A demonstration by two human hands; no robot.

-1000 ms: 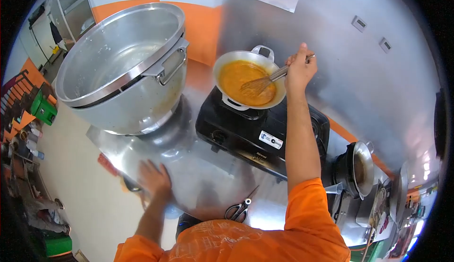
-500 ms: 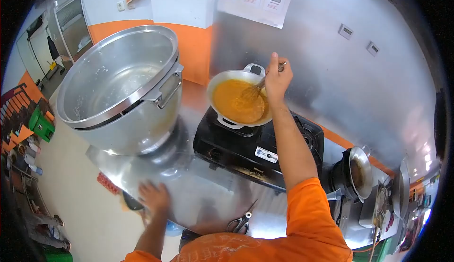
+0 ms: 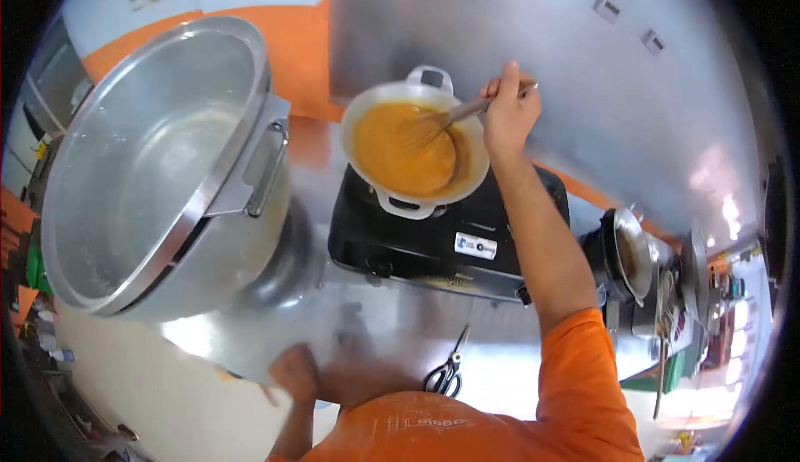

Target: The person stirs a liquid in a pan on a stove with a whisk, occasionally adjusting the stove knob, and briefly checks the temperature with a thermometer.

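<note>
The right hand (image 3: 510, 114) closes its grip on the handle of a light, stiff metal wire whisk (image 3: 442, 120), best held high on that handle, its head in thick orange batter (image 3: 400, 162) inside the round steel pan (image 3: 402, 206). The left hand (image 3: 296, 372) is blurred by the shiny steel worktop (image 3: 392, 329) edge; I cannot tell its grip

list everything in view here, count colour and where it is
whisk: 1, metal, wire end in the orange mixture
pan: 1, silver, on the stove
orange mixture: 1, orange, inside the pan
stove: 1, black, middle of the counter
big pot: 1, silver, left of the stove
scissors: 1, black handles, near the counter's front edge
counter: 1, steel, under all of it
small pan: 1, silver, far right on another burner
wall plates: 2, grey, on the steel wall
right hand: 1, bare, grips the whisk handle
left hand: 1, blurred, at the counter's near edge
</note>
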